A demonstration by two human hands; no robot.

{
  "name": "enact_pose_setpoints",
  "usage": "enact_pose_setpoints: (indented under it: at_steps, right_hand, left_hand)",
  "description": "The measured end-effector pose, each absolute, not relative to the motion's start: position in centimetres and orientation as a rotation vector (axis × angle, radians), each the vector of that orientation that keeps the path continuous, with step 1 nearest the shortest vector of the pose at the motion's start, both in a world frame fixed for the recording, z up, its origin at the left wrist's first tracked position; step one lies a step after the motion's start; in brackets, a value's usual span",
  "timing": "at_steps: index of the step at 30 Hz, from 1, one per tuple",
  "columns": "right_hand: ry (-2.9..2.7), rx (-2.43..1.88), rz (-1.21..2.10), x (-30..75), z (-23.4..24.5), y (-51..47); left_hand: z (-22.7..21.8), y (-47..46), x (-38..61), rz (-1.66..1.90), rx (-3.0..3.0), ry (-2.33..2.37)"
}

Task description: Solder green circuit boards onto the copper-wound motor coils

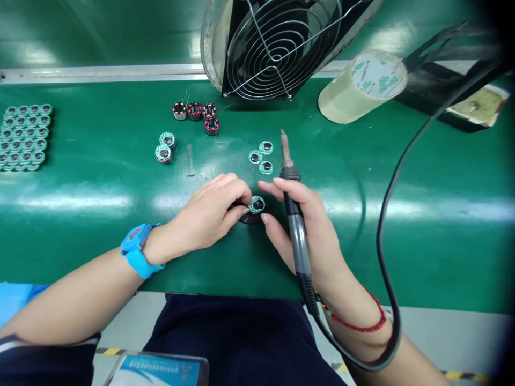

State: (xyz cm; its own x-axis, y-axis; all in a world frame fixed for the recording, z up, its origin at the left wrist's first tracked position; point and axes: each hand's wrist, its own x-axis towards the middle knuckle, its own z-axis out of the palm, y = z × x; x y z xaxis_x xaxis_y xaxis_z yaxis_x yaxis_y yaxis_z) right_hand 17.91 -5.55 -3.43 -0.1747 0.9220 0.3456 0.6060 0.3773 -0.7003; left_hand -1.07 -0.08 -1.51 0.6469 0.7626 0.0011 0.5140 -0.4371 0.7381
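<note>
The left hand (213,212) pinches the edge of a round circuit board (257,204), which sits over a black disc (250,219) on the green desk (100,214). The right hand (317,230) grips a soldering iron (298,241), tip pointing away, its thumb and forefinger apart beside the board.

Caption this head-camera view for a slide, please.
Left grip at a small round circuit board, right grip holding a soldering iron, above a green bench.
</note>
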Motion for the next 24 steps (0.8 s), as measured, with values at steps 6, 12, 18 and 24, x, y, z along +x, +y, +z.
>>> enact_pose_setpoints:
  at_steps: [6, 12, 18, 24]
  right_hand:
    - [-1.812, -1.374, 0.532, 17.3, -2.1, -6.5]
    - [-1.946, -1.236, 0.445, 16.7, -2.4, -6.6]
    - [-1.956, -1.325, 0.288, 17.1, -3.0, -6.9]
    - [-1.969, -1.346, 0.304, 17.0, -2.8, -7.2]
  left_hand:
    - [-1.0, 0.1, -0.8, 0.447, 1.941, 0.98]
    - [-1.1, 0.3, -0.3, 0.478, 1.787, 1.01]
    - [-0.9, 0.2, -0.2, 0.463, 1.698, 1.079]
    - [-0.6, 0.5, -0.5, 0.468, 1.677, 1.094]
